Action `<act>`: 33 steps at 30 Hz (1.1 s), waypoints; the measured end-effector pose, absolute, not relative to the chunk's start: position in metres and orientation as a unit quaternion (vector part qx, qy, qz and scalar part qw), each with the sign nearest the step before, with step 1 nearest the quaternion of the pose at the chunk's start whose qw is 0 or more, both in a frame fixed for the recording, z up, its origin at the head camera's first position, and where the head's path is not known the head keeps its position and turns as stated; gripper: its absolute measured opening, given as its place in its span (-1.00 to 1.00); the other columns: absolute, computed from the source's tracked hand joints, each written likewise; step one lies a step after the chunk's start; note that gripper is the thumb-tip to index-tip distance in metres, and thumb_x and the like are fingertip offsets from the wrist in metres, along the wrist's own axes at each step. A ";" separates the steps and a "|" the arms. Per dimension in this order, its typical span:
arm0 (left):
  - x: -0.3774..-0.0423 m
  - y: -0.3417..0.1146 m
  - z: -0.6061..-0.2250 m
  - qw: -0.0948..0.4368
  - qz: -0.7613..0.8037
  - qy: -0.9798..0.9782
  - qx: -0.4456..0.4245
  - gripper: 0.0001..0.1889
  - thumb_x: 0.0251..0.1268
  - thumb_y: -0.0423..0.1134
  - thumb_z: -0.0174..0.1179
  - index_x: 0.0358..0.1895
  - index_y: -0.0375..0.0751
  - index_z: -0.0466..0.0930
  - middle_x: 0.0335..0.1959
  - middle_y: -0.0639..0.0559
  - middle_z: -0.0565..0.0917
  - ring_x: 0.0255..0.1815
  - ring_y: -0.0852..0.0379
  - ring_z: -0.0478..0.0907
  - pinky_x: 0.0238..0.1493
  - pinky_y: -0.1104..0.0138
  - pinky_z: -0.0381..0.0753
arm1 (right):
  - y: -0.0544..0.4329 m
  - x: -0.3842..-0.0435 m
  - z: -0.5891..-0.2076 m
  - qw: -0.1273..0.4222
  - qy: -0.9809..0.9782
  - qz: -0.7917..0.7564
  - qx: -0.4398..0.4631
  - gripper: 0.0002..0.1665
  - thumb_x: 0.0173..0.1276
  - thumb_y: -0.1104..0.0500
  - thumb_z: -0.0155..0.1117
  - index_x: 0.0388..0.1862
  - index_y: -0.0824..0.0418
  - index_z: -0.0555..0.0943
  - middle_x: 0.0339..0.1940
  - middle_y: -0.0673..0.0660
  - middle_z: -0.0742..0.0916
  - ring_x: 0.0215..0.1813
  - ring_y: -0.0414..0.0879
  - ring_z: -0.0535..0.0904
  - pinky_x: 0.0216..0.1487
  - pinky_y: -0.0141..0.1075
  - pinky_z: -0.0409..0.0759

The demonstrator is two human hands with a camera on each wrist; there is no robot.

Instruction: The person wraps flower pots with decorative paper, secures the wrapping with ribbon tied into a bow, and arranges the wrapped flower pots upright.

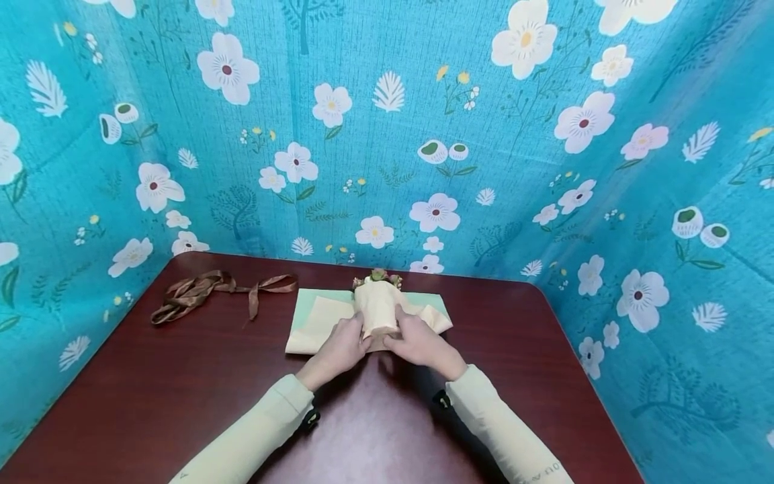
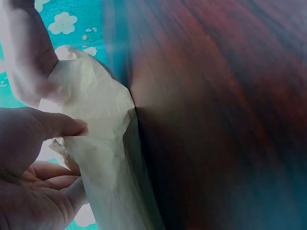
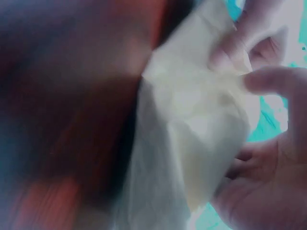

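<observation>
A small bunch of dried-looking flowers pokes out of the far end of a cream wrapping paper that is folded up around it. My left hand pinches the paper at the near left side, thumb on its face and fingers behind. From the near right side my right hand grips the same paper between thumb and fingers. Creases and a loose fold of the paper show close up in the right wrist view. The stems are hidden inside. Beneath lies a pale green sheet.
A brown ribbon lies loosely bunched at the back left of the dark red-brown table. Behind the table's far edge and along both sides hangs a blue flowered cloth.
</observation>
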State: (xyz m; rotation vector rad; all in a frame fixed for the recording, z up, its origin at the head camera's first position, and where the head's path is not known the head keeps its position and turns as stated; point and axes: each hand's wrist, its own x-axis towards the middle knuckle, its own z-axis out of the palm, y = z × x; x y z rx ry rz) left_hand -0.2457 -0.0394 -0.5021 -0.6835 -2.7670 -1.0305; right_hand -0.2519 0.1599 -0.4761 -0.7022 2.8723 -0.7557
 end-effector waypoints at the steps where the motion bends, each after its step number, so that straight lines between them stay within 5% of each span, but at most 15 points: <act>1: -0.246 -0.041 -0.503 0.055 -0.344 -0.909 -0.230 -0.76 0.25 -0.31 0.41 -0.22 -0.27 0.49 -0.54 0.03 0.56 -0.53 0.12 0.58 -0.50 0.32 0.51 | 0.160 -0.253 -0.474 0.050 0.939 -0.258 -0.223 -0.07 0.43 0.05 0.17 0.51 0.65 0.11 -0.57 0.10 0.62 -0.54 -0.13 0.54 -0.38 -0.25 0.58; 6: -0.251 -0.047 -0.506 0.026 -0.375 -0.890 -0.258 -0.68 0.12 -0.28 0.46 -0.14 -0.23 0.53 -0.54 0.01 0.54 -0.56 0.27 0.36 -0.52 0.42 0.36 | 0.160 -0.260 -0.466 0.046 0.939 -0.285 -0.188 -0.47 0.56 -0.09 0.06 -0.04 0.41 0.58 -0.54 0.12 0.58 -0.43 -0.07 0.56 -0.27 -0.21 0.53; 11: -0.251 -0.051 -0.501 -0.023 -0.414 -0.870 -0.267 -0.54 0.22 -0.23 0.31 0.13 -0.44 0.56 -0.31 -0.26 0.68 -0.43 0.25 0.38 -0.39 0.42 0.34 | 0.150 -0.265 -0.465 0.028 0.956 -0.263 -0.130 -0.48 0.42 -0.20 0.25 -0.36 0.26 0.56 -0.58 0.09 0.57 -0.48 -0.08 0.53 -0.43 -0.24 0.45; 15: -0.252 -0.054 -0.500 -0.047 -0.449 -0.855 -0.256 -0.63 0.37 -0.28 0.10 0.15 -0.38 0.61 0.04 -0.21 0.72 -0.09 0.16 0.58 -0.03 0.25 0.58 | 0.140 -0.268 -0.466 0.025 0.967 -0.231 -0.100 -0.42 0.29 -0.25 0.35 -0.52 0.23 0.53 -0.62 0.09 0.55 -0.54 -0.07 0.47 -0.55 -0.25 0.37; 17: -0.254 -0.057 -0.500 -0.056 -0.456 -0.850 -0.257 -0.68 0.39 -0.33 0.00 0.09 -0.27 0.63 -0.05 -0.16 0.75 -0.15 0.13 0.61 -0.06 0.22 0.58 | 0.133 -0.271 -0.466 0.020 0.973 -0.211 -0.095 -0.40 0.22 -0.29 0.39 -0.58 0.20 0.51 -0.64 0.10 0.55 -0.55 -0.06 0.47 -0.56 -0.25 0.37; 25: -0.257 -0.071 -0.501 -0.080 -0.455 -0.851 -0.252 -0.43 0.42 -0.39 -0.04 0.48 -0.43 0.31 0.31 -0.24 0.58 0.26 -0.02 0.59 0.23 0.11 0.57 | 0.106 -0.274 -0.469 -0.014 0.990 -0.128 -0.058 -0.28 0.00 -0.34 0.53 -0.35 0.29 0.56 -0.47 0.14 0.61 -0.39 0.03 0.65 -0.37 -0.17 0.64; 33: -0.254 -0.092 -0.499 -0.017 -0.452 -0.870 -0.194 -0.50 0.33 -0.40 0.07 0.33 -0.50 0.49 0.18 -0.36 0.65 0.13 -0.16 0.68 0.15 0.01 0.63 | 0.090 -0.275 -0.472 -0.009 0.999 -0.051 -0.001 0.02 -0.03 -0.44 0.46 -0.02 0.42 0.46 -0.37 0.20 0.67 -0.28 0.01 0.70 -0.26 -0.21 0.67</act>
